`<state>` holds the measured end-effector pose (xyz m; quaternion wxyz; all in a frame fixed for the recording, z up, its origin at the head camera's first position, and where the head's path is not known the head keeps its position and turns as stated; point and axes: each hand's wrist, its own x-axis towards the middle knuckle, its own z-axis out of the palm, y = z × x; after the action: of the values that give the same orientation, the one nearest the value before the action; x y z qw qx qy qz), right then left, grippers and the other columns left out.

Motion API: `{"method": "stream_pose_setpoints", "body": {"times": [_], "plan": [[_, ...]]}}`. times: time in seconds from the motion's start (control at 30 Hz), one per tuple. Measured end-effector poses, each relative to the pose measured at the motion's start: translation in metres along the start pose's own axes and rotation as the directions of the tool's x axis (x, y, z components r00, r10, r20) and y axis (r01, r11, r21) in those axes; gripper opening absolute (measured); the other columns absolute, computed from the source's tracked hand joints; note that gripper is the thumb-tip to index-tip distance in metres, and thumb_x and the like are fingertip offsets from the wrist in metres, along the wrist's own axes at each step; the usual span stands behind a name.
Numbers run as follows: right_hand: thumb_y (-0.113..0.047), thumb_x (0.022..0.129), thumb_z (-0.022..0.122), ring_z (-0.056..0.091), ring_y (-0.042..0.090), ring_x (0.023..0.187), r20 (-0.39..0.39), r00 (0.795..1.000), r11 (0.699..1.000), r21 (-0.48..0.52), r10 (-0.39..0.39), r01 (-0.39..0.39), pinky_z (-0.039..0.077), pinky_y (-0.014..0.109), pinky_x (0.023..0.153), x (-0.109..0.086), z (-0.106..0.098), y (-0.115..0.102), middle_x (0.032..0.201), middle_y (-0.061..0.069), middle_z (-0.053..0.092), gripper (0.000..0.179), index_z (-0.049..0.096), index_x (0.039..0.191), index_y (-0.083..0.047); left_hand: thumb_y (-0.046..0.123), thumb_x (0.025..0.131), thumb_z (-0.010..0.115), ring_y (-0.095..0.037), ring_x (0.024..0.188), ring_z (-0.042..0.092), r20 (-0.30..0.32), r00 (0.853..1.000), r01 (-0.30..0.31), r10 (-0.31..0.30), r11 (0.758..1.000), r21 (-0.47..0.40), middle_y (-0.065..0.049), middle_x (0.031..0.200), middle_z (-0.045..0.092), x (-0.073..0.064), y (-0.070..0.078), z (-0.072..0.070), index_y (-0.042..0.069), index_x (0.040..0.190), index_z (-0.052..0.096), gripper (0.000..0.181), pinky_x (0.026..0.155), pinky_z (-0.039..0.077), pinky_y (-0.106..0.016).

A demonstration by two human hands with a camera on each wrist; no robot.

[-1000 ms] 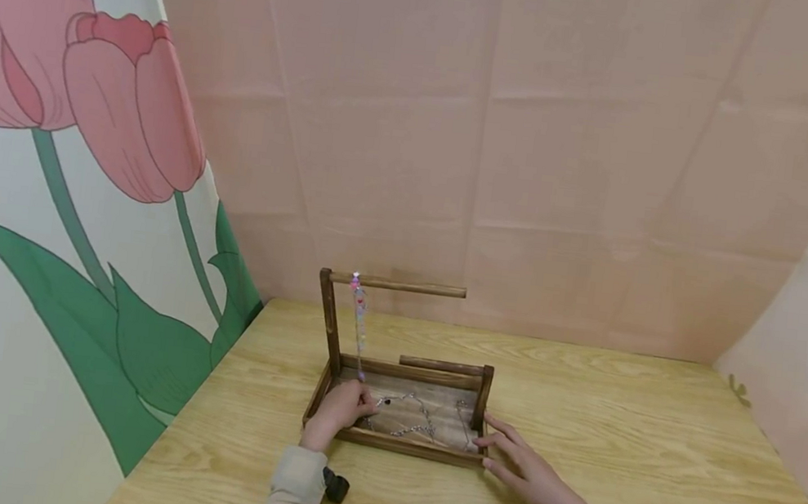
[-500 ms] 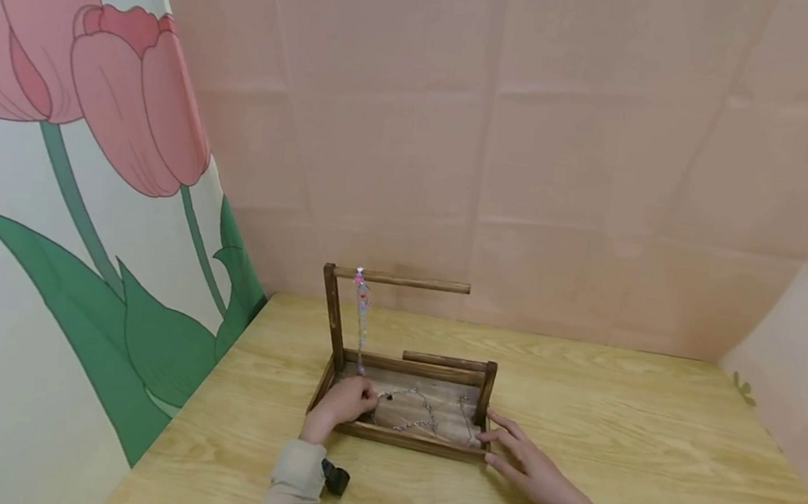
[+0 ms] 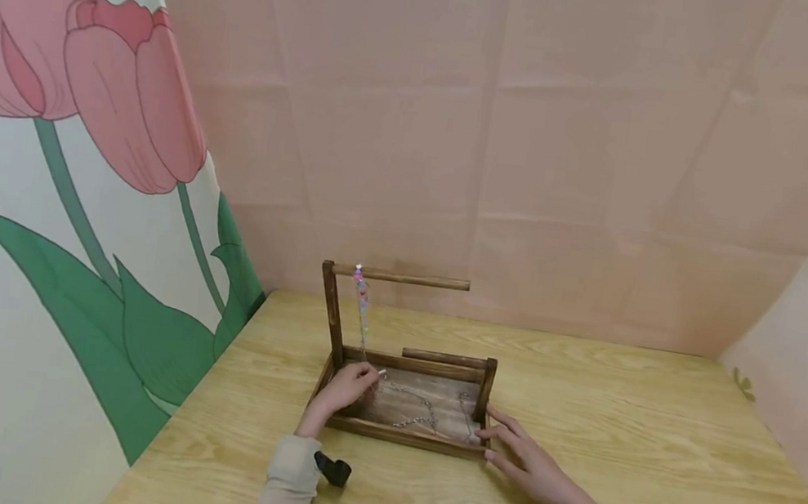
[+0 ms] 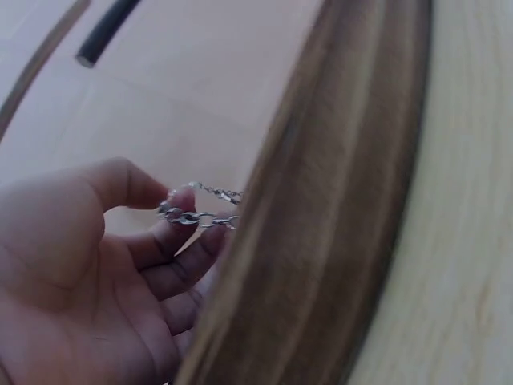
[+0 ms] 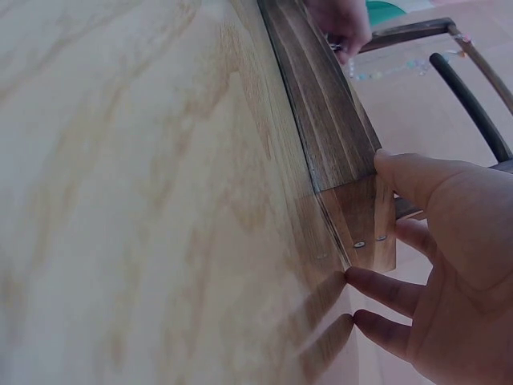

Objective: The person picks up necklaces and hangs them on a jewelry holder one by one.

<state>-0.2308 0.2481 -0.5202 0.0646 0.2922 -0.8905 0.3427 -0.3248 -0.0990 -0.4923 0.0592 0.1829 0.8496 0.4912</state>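
Note:
My left hand (image 3: 343, 388) is over the left part of a brown wooden tray (image 3: 414, 440) with hanging bars. Between thumb and fingers it pinches a silver chain (image 4: 188, 216), whose rest dips behind the tray's wall in the left wrist view. More silver chain (image 3: 425, 406) lies on the tray floor, and a thinner chain (image 3: 464, 414) lies at its right end. My right hand (image 3: 526, 462) rests its fingertips on the tray's right end, thumb at the front corner. A colourful beaded strand (image 3: 361, 305) hangs from the tall bar (image 3: 416, 279), just behind my left hand.
A shorter bar (image 3: 444, 358) stands at the tray's right end. The tray sits on a wood-grain table (image 3: 613, 438). Behind it rises a pinkish backdrop (image 3: 567, 179), with a tulip-printed panel (image 3: 131, 108) on the left.
My left hand has risen from the tray floor and shifted slightly back, lifting part of the silver chain. My right hand stays at the tray's right end.

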Motion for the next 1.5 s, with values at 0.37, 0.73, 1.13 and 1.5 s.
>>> {"method": "stream_pose_setpoints", "body": {"times": [0.37,0.73,1.13,1.5], "plan": [[-0.024,0.094,0.055,0.043,0.042,0.123,0.007,1.0,1.0,0.008,0.001,-0.001,0.044,0.06,0.088,0.001,0.0,0.0,0.148,0.012,0.03,0.027,0.058,0.119,-0.015,0.028,0.098,0.046,-0.039,0.097,0.06,-0.032,0.998,0.037,-0.049,0.953,-0.299,-0.023,0.096,0.064,-0.003,0.02,-0.01,-0.008,0.102,0.061,0.039,0.091,0.046,-0.053],[-0.022,0.094,0.056,0.043,0.042,0.123,0.001,1.0,1.0,-0.003,-0.001,0.001,0.044,0.059,0.088,-0.001,0.001,-0.005,0.147,0.015,0.032,0.026,0.058,0.118,-0.014,0.02,0.099,0.045,-0.044,0.098,0.059,-0.14,0.985,0.034,-0.103,0.904,-0.427,-0.027,0.098,0.063,-0.012,0.039,-0.013,-0.016,0.104,0.058,0.038,0.09,0.048,-0.051],[-0.024,0.094,0.055,0.043,0.042,0.123,0.007,1.0,1.0,0.006,-0.003,0.003,0.046,0.058,0.087,0.001,0.0,0.001,0.148,0.012,0.03,0.026,0.058,0.119,-0.015,0.025,0.1,0.044,-0.011,0.076,0.063,-0.203,0.974,-0.013,-0.106,0.858,-0.514,-0.028,0.097,0.062,-0.011,0.047,-0.019,-0.014,0.103,0.059,0.042,0.072,0.053,-0.023],[-0.023,0.094,0.056,0.044,0.04,0.124,-0.006,1.0,1.0,-0.011,-0.016,0.016,0.046,0.057,0.088,0.001,0.0,-0.002,0.148,0.013,0.032,0.025,0.059,0.117,-0.015,0.022,0.099,0.045,-0.045,0.098,0.057,-0.205,0.977,-0.055,-0.065,0.847,-0.529,-0.028,0.096,0.06,-0.01,0.051,-0.019,-0.016,0.106,0.055,0.04,0.072,0.052,-0.021]]}}
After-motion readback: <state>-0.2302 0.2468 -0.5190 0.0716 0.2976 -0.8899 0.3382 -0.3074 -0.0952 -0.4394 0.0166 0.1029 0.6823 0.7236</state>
